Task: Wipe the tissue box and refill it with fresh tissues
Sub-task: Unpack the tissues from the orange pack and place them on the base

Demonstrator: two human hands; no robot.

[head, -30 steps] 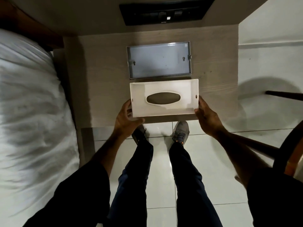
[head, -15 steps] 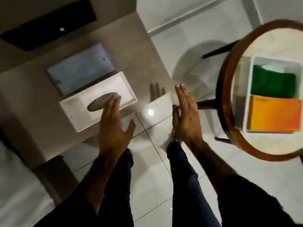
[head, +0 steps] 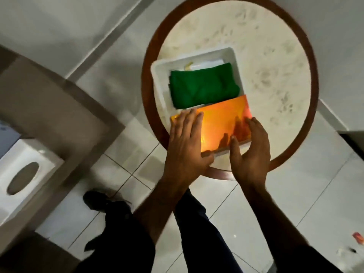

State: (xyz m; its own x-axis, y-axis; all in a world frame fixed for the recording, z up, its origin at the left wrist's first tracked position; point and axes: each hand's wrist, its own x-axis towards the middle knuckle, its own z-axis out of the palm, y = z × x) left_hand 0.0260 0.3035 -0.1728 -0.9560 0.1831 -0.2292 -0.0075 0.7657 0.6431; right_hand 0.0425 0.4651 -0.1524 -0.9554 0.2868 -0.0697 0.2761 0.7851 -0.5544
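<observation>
The white tissue box cover (head: 29, 174), with its oval slot up, lies on the wooden side table (head: 69, 115) at the far left. An orange tissue pack (head: 220, 119) and a folded green cloth (head: 202, 85) lie in a white tray (head: 157, 75) on the round table (head: 266, 56). My left hand (head: 187, 142) lies flat on the pack's left end, thumb hooked at its near edge. My right hand (head: 252, 148) cups the pack's near right corner, thumb on top.
The grey metal base of the box (head: 7, 133) shows at the left edge beside the cover. The round table has a dark wooden rim. White floor tiles lie below, with my legs and a dark shoe. A small red item (head: 358, 237) lies on the floor at the right.
I have let go of the white box cover and turned right. Both hands moved from the side table to the orange tissue pack in the tray.
</observation>
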